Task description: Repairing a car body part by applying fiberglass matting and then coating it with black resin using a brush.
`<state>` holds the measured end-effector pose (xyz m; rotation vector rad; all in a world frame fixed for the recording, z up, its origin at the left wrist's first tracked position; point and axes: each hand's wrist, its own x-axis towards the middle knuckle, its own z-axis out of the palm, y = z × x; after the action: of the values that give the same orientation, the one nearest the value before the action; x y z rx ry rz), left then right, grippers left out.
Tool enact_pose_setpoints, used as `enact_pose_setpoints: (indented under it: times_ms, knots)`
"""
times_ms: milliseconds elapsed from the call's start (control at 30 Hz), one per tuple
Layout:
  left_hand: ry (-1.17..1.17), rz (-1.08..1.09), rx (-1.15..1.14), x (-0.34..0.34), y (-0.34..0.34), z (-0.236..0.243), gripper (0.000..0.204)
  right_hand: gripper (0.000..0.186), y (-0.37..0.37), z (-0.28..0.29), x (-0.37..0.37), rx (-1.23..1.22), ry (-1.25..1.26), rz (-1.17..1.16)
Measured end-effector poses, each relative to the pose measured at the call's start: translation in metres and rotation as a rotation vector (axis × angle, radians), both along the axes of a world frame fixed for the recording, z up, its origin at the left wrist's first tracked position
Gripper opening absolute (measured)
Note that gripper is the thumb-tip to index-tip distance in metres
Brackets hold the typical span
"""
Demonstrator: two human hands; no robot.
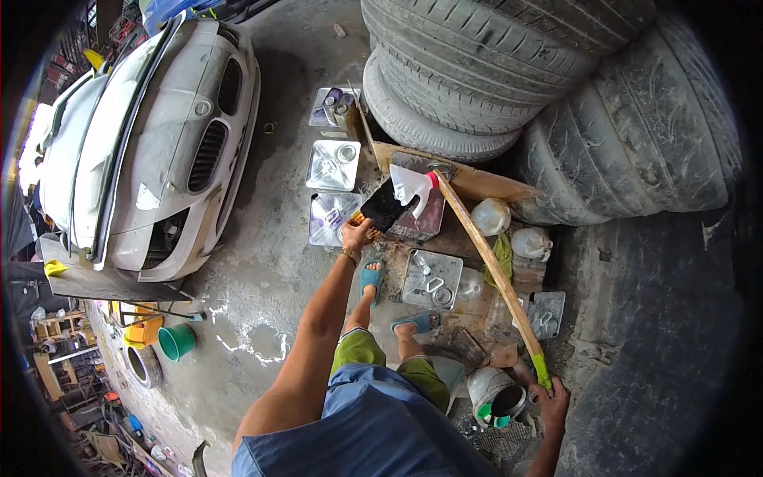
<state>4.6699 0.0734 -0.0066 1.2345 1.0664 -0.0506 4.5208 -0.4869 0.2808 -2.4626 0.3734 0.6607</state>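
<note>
My left hand (pixel 358 232), fingers closed, grips a flat black rectangular thing (pixel 386 205) with orange-yellow strips along its near edge; its exact kind is unclear. On the right, my right hand (pixel 554 400) wraps round the bright green end of a long wooden pole (pixel 486 248). The pole slants up and away to the left. At its far end is a white plastic scoop-like piece (pixel 408 184) with a red collar, close beside the black thing. Below them stands a reddish square tin (pixel 427 224), partly hidden.
Square metal tins (pixel 331 165) stand in a row left of the black thing; another tin (pixel 431 278) is near my feet. Stacked tyres (pixel 477 71) rise behind. A white car front (pixel 175 143) fills the left. Plastic jugs (pixel 490 216) and a white bucket (pixel 493 393) lie right.
</note>
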Motion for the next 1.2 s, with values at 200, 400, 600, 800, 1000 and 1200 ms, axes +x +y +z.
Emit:
enact_pose_setpoints:
  times_ms: [200,400,600,800,1000,1200]
  knots:
    - [-0.101,0.056,-0.036,-0.003,0.021,-0.011,0.054,0.025,0.026,0.021,-0.001,-0.086,-0.141,0.084]
    - [-0.128,0.133,-0.033,-0.011,0.037,-0.044,0.046,0.021,0.029,0.014,-0.013,0.102,-0.003,-0.091]
    - [-0.049,0.162,-0.030,-0.028,0.043,-0.021,0.033,0.016,0.071,0.015,0.005,0.325,0.201,-0.244]
    - [-0.075,0.088,-0.098,-0.031,0.057,-0.011,0.042,0.020,0.122,-0.116,0.086,0.072,-0.054,0.189]
    - [-0.132,0.115,-0.116,-0.052,0.068,-0.007,0.035,0.030,0.318,-0.225,0.201,-0.280,0.185,-0.014]
    - [-0.151,0.114,-0.125,-0.066,0.054,0.016,0.026,0.028,0.352,-0.288,0.220,-0.443,0.129,0.184]
